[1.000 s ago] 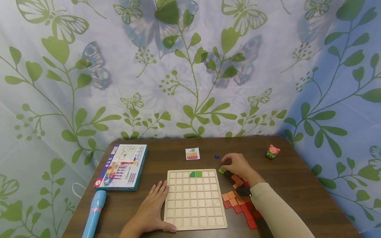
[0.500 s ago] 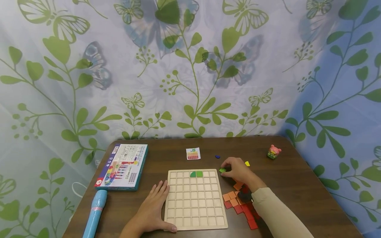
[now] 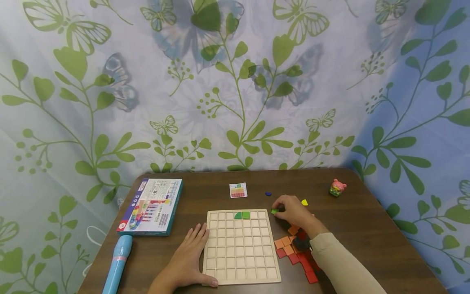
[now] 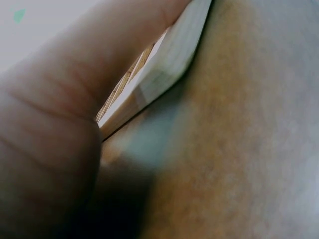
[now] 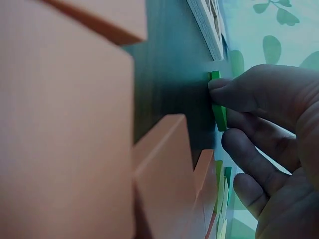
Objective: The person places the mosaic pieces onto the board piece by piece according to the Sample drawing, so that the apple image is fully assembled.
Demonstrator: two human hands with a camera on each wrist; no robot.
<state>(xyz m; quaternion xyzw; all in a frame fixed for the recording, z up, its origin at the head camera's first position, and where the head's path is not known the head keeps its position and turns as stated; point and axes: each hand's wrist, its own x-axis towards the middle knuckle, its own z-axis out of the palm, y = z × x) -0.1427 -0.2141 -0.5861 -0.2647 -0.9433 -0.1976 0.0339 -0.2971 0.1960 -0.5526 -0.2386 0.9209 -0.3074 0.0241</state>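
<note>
A wooden grid board (image 3: 236,253) lies on the table, with a green quarter-round tile (image 3: 238,215) and a green square tile (image 3: 246,214) side by side in its top row. My left hand (image 3: 187,255) rests along the board's left edge, fingers stretched out and thumb at the near left corner. Just past the far right corner, my right hand (image 3: 293,210) pinches a green tile (image 5: 218,102) between thumb and fingers. In the right wrist view the tile stands on edge close over the table. Part of it is hidden behind the thumb.
Orange tiles (image 3: 286,241) and red tiles (image 3: 306,263) lie right of the board, partly under the right forearm. Beyond are a pattern card (image 3: 238,190), a blue piece (image 3: 268,194), a yellow piece (image 3: 304,202) and a pig figurine (image 3: 337,187). A box (image 3: 150,206) and blue microphone (image 3: 118,261) lie left.
My right hand has shifted slightly and its fingers have closed on the green tile. A yellow piece behind the hand has come into view. The left hand stays on the board's edge.
</note>
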